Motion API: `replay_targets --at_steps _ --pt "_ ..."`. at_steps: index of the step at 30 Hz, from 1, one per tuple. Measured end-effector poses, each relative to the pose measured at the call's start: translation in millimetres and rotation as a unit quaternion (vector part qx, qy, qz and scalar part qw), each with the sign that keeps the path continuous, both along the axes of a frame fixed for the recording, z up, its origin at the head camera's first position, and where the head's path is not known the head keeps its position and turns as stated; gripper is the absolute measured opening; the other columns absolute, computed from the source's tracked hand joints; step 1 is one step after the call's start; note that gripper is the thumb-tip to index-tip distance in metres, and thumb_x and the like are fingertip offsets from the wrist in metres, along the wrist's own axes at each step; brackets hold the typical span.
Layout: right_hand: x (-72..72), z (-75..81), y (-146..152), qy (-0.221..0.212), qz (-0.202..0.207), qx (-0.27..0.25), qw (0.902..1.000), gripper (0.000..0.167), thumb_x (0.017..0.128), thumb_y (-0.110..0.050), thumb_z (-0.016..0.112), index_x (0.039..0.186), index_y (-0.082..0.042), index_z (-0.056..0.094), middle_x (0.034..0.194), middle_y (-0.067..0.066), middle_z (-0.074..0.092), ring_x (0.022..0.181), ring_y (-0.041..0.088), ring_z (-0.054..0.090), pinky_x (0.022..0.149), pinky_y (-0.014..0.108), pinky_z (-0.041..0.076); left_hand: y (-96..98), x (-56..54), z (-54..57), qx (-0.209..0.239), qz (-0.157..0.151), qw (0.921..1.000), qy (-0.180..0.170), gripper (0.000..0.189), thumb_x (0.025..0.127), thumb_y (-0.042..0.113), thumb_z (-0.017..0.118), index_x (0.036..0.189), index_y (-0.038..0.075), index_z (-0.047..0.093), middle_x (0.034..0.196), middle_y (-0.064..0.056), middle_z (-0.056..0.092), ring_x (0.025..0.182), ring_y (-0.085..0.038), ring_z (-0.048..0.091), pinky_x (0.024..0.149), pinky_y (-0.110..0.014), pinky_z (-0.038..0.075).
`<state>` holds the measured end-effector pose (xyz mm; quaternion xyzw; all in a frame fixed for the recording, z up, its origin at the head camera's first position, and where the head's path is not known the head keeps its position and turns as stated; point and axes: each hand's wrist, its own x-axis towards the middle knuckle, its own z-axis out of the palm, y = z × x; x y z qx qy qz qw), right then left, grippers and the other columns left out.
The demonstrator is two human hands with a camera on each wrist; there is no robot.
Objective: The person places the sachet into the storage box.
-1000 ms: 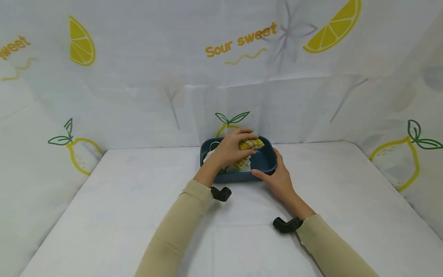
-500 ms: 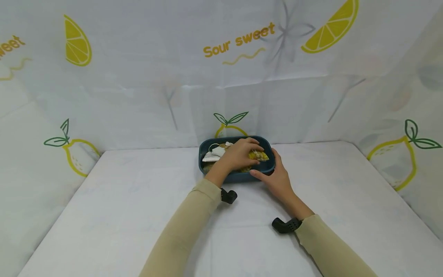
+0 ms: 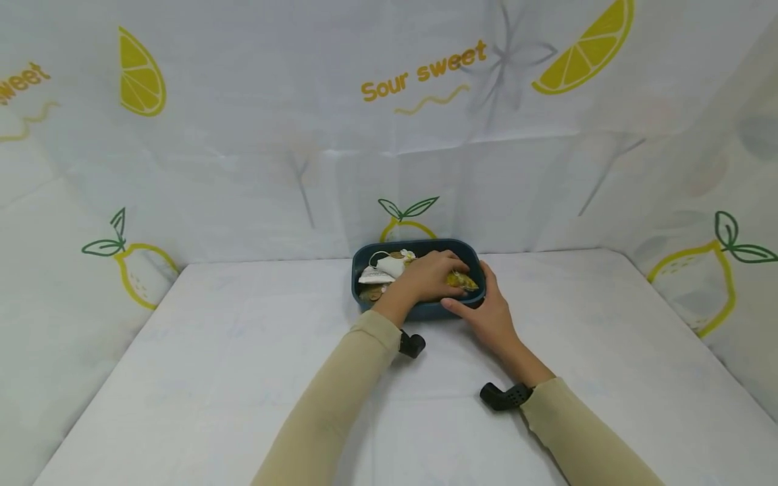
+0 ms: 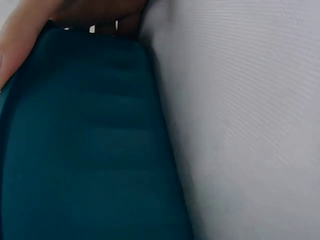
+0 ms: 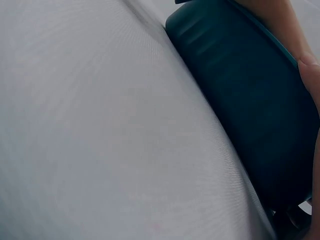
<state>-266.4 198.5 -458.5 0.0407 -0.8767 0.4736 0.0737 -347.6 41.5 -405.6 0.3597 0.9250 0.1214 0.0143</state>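
In the head view a dark blue-green rectangular box [image 3: 419,311] stands at the back of the table. My left hand [image 3: 428,275] reaches down inside it and holds a small yellow packet [image 3: 463,281], partly hidden under the fingers. My right hand [image 3: 491,317] grips the right end of the box, thumb at the front rim and fingers round the end. In the right wrist view the thumb [image 5: 311,75] lies against the box wall [image 5: 250,110]. The box's outer wall [image 4: 90,140] fills much of the left wrist view; the packet is not seen there.
A white pouch-like item [image 3: 375,275], a pale loop [image 3: 378,256], a small white flower-like piece [image 3: 407,255] and a brownish packet [image 3: 372,292] lie in the box's left part. Behind the box rises a white lemon-print cloth [image 3: 340,182]. White cloth [image 3: 255,364] covers the table.
My left hand has moved right and lower into the box with the yellow packet, uncovering the white items at left. My right hand stays on the box's right end.
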Motion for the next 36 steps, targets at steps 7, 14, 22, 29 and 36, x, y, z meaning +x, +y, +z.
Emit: replay_targets --at_steps 7,14,22,29,36 --pt "-0.2 0.1 4 0.002 -0.005 0.008 0.9999 0.108 0.089 -0.049 0.074 0.164 -0.018 0.004 0.169 0.017 0.020 0.152 0.043 0.028 0.116 0.067 0.032 1.1 5.3 3.1 -0.012 0.010 0.9992 0.036 0.051 0.096 0.055 0.063 0.136 0.023 0.065 0.141 0.002 0.060 0.130 -0.017 0.058 0.112 -0.034 0.046" --pt "0.2 0.1 6 0.004 -0.004 0.004 1.0000 0.108 0.089 -0.048 0.075 0.164 -0.018 0.005 0.168 0.016 0.022 0.151 0.042 0.031 0.115 0.066 0.033 -6.3 15.7 11.5 0.004 0.007 0.9982 0.060 0.044 0.097 0.047 0.066 0.133 0.021 0.067 0.139 0.001 0.061 0.129 -0.018 0.058 0.112 -0.035 0.046" --pt "-2.1 0.9 0 -0.003 -0.008 0.006 0.9999 0.109 0.087 -0.049 0.076 0.164 -0.018 0.004 0.169 0.015 0.019 0.154 0.040 0.026 0.118 0.066 0.030 -33.2 28.2 20.0 0.066 0.000 0.9940 0.086 0.038 0.098 0.038 0.068 0.130 0.018 0.070 0.142 -0.003 0.061 0.132 -0.019 0.057 0.113 -0.036 0.046" --pt "-2.8 1.2 -3 -0.012 -0.006 0.012 0.9998 0.110 0.087 -0.051 0.075 0.164 -0.018 0.004 0.170 0.015 0.018 0.155 0.041 0.024 0.120 0.066 0.026 -71.9 49.0 24.4 0.121 0.004 0.9869 0.107 0.036 0.097 0.033 0.070 0.129 0.018 0.070 0.141 -0.005 0.061 0.133 -0.023 0.056 0.112 -0.041 0.047" --pt "-3.0 8.6 7 -0.021 -0.009 0.020 0.9995 0.110 0.089 -0.052 0.073 0.164 -0.020 -0.001 0.170 0.016 0.015 0.155 0.043 0.021 0.120 0.067 0.024 -104.8 61.6 25.9 0.118 0.028 0.9866 0.109 0.033 0.097 0.032 0.069 0.126 0.016 0.070 0.144 -0.008 0.058 0.131 -0.027 0.057 0.109 -0.043 0.049"
